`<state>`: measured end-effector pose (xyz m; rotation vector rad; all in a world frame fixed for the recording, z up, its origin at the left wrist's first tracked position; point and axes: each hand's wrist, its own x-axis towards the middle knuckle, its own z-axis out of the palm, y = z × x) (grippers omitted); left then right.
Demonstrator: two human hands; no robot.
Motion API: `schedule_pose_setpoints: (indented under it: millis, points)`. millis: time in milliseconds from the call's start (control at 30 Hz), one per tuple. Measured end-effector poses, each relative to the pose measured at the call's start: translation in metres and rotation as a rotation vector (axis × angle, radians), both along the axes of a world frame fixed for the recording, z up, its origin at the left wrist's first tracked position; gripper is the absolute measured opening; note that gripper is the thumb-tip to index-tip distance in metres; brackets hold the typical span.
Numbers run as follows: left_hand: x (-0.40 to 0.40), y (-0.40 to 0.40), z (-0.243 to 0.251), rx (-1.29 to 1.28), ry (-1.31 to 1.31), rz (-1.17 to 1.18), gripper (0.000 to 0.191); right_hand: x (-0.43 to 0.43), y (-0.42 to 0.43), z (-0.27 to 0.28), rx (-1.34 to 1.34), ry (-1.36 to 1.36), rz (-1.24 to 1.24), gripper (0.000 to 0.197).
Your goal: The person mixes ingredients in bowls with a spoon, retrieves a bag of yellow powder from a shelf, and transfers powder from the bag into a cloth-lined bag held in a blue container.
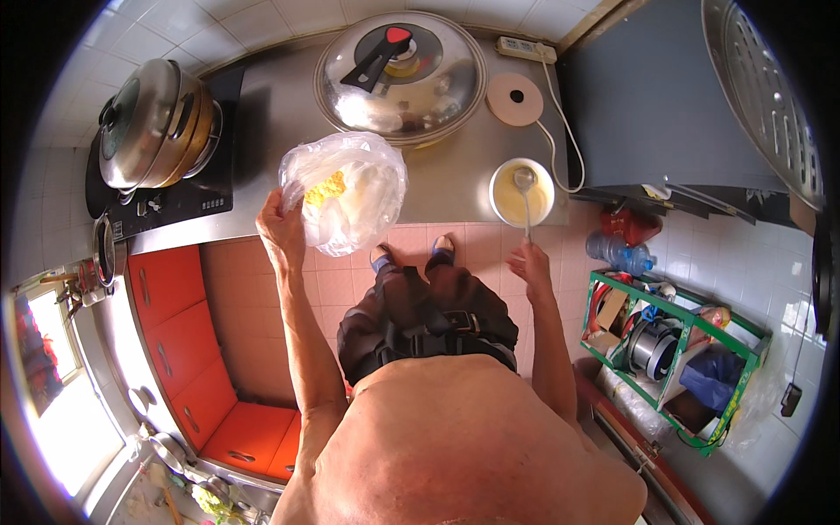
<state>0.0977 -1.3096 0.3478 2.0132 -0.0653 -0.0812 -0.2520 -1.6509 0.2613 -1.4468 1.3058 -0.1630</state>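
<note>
My left hand [282, 228] grips the rim of a clear plastic bag [375, 187] by its left side. The bag's mouth faces up, and a crumbly yellow food [326, 189] shows inside. At the front right of the counter is a white bowl or cup [492, 197] containing a pale yellow mixture [539, 200]. A metal spoon [525, 178] rests its round head in that mixture, and its handle comes out over the near rim. My right hand [533, 268] holds the handle's end between thumb and fingers, just below the bowl.
A large lidded pan [426, 102] stands behind the bag on the steel counter [269, 151]. Left of it, a stacked steamer pot [147, 131] sits on the gas hob [210, 170]. A round pink corded device [505, 108] and power strip [525, 47] lie at back right. A green rack [682, 328] stands right.
</note>
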Motion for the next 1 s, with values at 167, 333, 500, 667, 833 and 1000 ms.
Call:
schedule_pose_setpoints:
  millis: [167, 333, 500, 667, 833, 1000]
  points:
    - [0.001, -0.001, -0.005, 0.053, -0.056, -0.01, 0.025, 0.0, -0.002, -0.013, 0.371, -0.317, -0.066, 0.034]
    - [-0.001, -0.001, -0.005, 0.03, -0.086, -0.025, 0.025, -0.007, 0.014, -0.005, -0.689, 0.142, 0.184, 0.028]
    - [0.0, -0.004, -0.002, 0.093, -0.063, -0.036, 0.023, -0.005, 0.031, 0.03, -1.087, 0.506, 0.323, 0.028]
    - [-0.001, -0.003, 0.004, -0.019, -0.043, -0.015, 0.021, -0.015, 0.027, 0.017, -0.292, -0.147, 0.026, 0.034]
    - [0.0, -0.004, 0.012, 0.041, -0.036, -0.048, 0.02, 0.014, 0.057, 0.085, 0.51, -0.557, -0.218, 0.038]
    - [0.0, -0.009, 0.009, 0.007, -0.033, -0.037, 0.022, 0.051, 0.084, 0.132, 0.613, -0.596, 0.21, 0.039]
